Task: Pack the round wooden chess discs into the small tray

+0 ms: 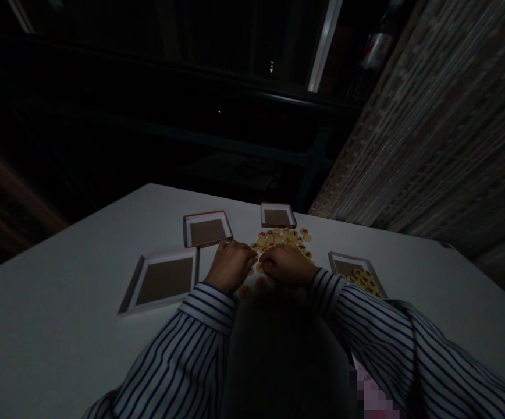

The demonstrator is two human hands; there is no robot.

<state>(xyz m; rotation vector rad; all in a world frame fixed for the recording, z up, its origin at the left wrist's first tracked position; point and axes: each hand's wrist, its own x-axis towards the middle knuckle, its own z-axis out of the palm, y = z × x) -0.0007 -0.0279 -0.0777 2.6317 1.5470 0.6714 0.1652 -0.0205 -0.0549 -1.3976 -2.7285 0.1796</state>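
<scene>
A pile of round wooden xiangqi pieces (277,235), marked in red and in dark characters, lies on the white table. My left hand (230,265) is at the near left of the pile, its fingers curled and pressed together. Close beside it, my right hand (288,266) reaches over the pieces with fingers bent inward. The fingertips of both hands nearly meet; dim light hides what is pinched there. Just in front of my hands lie loose red-marked pieces, one xiangqi piece (245,291) near the left wrist and another xiangqi piece (262,283) between the wrists.
On the left of the table (82,273) stand a large shallow box (125,294) and a smaller box tray (185,233). Behind the pile is another small tray (278,226). At the right, an open box (372,269) contains several pieces. A string curtain (431,116) hangs behind.
</scene>
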